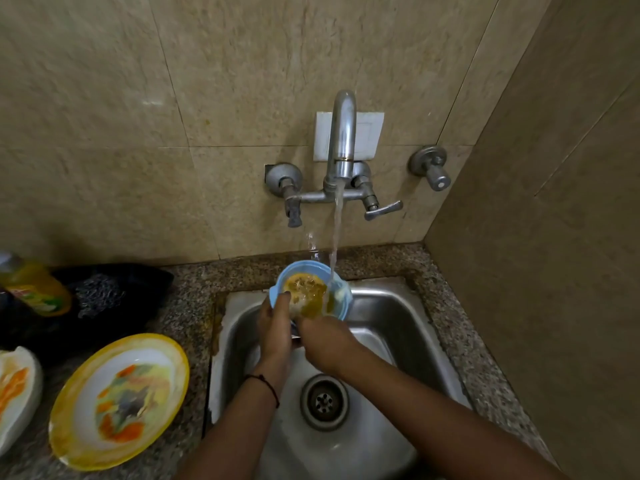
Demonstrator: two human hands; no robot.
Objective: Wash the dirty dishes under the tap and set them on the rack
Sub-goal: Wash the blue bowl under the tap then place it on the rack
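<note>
Beige stone tiles cover the wall (138,133) from ten o'clock round to three. A speckled granite counter (460,334) frames a steel sink (398,317) that fills the view from the centre down to six o'clock. At eight o'clock of the sink a yellow-rimmed plate (86,403) lies on the counter, smeared with orange and grey. A second smeared plate (17,393) is cut off by the picture's edge at nine. Behind them, at ten o'clock, sits a black cloth (114,292) with a yellow bottle (34,289) lying against it.

The chrome tap (343,133) stands at twelve o'clock of the sink. Its water stream (336,230) falls into the blue bowl (294,268), which is tilted over the basin's far edge and holds yellow-brown residue.

The left hand (275,327) grips the bowl at its seven o'clock rim, thumb hooked over the edge. The right hand (325,341) meets the bowl at five o'clock; its fingers are hidden, so its grip cannot be told. The drain (323,400) lies at six o'clock of the hands. A dark thread bracelet (266,382) circles the left wrist.
</note>
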